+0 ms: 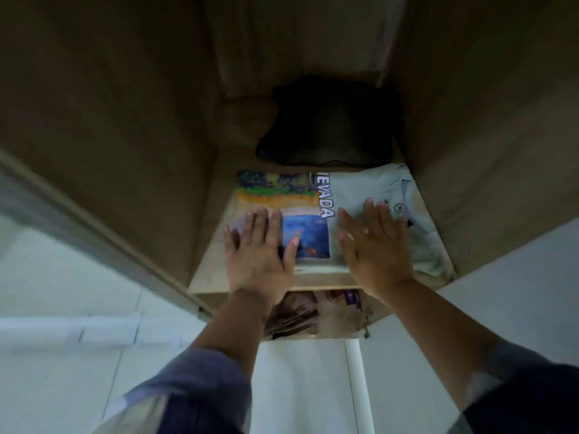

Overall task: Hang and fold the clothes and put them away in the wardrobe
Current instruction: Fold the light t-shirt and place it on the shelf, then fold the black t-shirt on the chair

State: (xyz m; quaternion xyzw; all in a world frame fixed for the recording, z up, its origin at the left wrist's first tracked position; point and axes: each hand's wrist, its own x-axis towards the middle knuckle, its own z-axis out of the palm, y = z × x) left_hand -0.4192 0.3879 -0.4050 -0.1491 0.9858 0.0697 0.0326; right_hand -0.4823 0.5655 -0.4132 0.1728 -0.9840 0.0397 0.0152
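Note:
A folded pale T-shirt (354, 189) with a colourful print and white letters lies on a wooden wardrobe shelf (213, 270). My left hand (257, 255) rests flat on the shirt's near left part, fingers spread. My right hand (372, 245) lies flat on its near right part, fingers apart too. Neither hand grips the cloth. A dark folded garment (326, 130) sits further back on the same shelf, behind the T-shirt.
The wardrobe's brown side walls (125, 120) close in left and right. On the shelf below lie folded brownish clothes (297, 314) and something purple. An open door edge (94, 239) runs along the left. White floor tiles (300, 386) lie under my arms.

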